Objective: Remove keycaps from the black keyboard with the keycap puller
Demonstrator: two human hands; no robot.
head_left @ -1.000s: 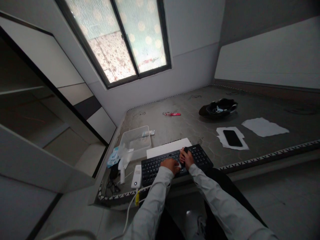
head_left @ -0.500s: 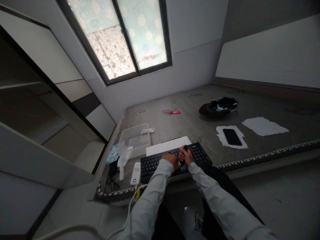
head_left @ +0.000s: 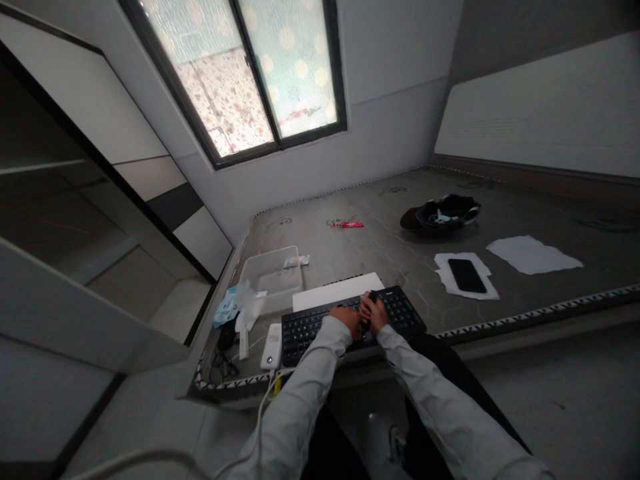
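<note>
A black keyboard (head_left: 303,333) lies near the front edge of the mattress-like surface. Over its right half, my right hand (head_left: 376,316) is closed around a small black object (head_left: 373,295) whose kind I cannot make out. My left hand (head_left: 349,319) has its fingers curled and sits right against the right hand, above the keys. Whatever it pinches is hidden between the hands. Behind the keyboard lies a flat white box or board (head_left: 334,293), partly covered by it.
To the left stand a clear plastic tub (head_left: 274,303), a white device with a cable (head_left: 271,347) and a blue packet (head_left: 226,308). On the right are a phone (head_left: 467,275) on paper, a white sheet (head_left: 533,255) and a dark cap (head_left: 440,215). A red item (head_left: 353,225) lies farther back.
My left hand has shifted slightly right, closer against the right hand. The right hand keeps its hold on the small black object. The whole view has moved a little.
</note>
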